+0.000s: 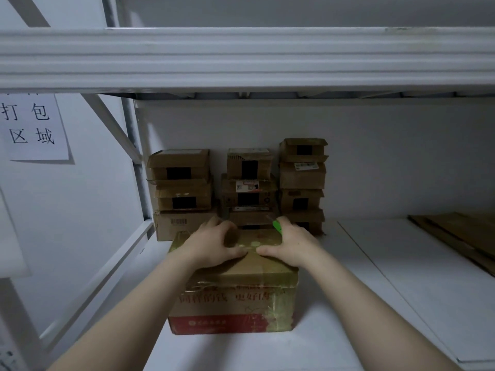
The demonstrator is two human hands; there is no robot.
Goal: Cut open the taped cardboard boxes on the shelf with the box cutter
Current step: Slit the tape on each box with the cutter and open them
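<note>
1. The left hand [214,243] lies spread and pressing on the lid of the front box [233,298], at the centre of the frame. Its thumb points inward towards the other thumb.
2. The right hand [290,243] rests just beside it on the same lid, clenched round the green box cutter [276,226]. Only the cutter's green end shows above the knuckles (the blade itself is hidden).
3. Risk, as I judge it: the thumbs nearly touch over the taped seam, so a stroke pulled towards the lower edge of the frame could run into the left thumb. A deep blade could also score whatever is inside, and the glossy tape might let the blade skid.
4. The box cutter sits at the lid's far edge, in the right hand, just right of the left fingertips.
5. The front box stands on the white shelf [348,290]. Stacks of smaller boxes [249,183] stand directly behind it.
6. Flattened cardboard [460,234] lies at the right edge, and a paper sign [32,127] hangs at upper left.
</note>
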